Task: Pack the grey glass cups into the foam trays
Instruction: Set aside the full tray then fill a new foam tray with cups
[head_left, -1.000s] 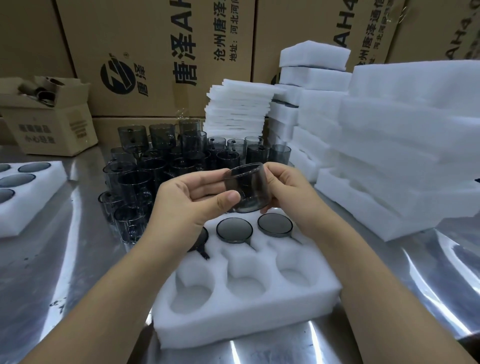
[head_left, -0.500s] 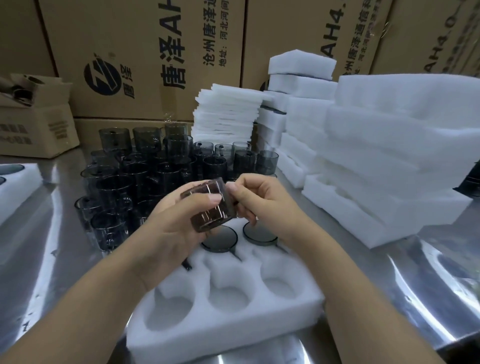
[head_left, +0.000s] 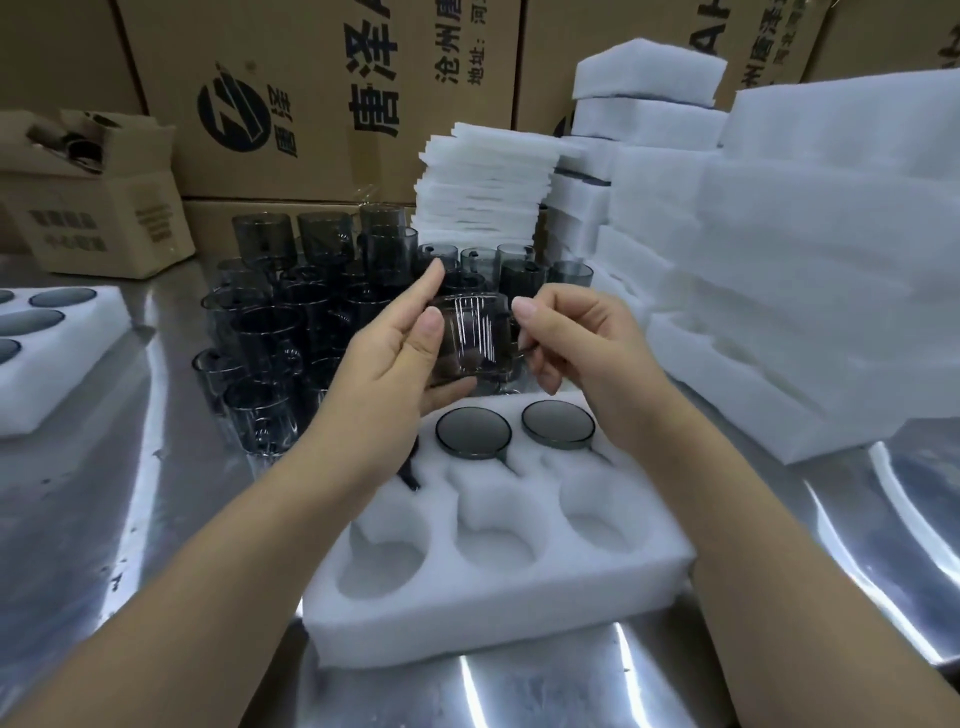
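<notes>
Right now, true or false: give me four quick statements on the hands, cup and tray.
1. The left hand and right hand hold one cup above the tray. True.
2. The tray's near three slots are filled. False: those holes are empty; only the far row holds cups.
3. Loose cups stand on the table beyond the tray. True.
4. Spare foam is piled on the person's left. False: the foam pile is on the right.

Three holes in the near row of the foam tray (head_left: 519, 618) lie open from above. Two packed cups (head_left: 472, 432) fill back holes. The left hand (head_left: 384, 374) and right hand (head_left: 582, 353) hold the held cup (head_left: 470, 338) over them. Loose cups (head_left: 270, 332) crowd behind; foam stacks (head_left: 810, 291) wall the right side.
</notes>
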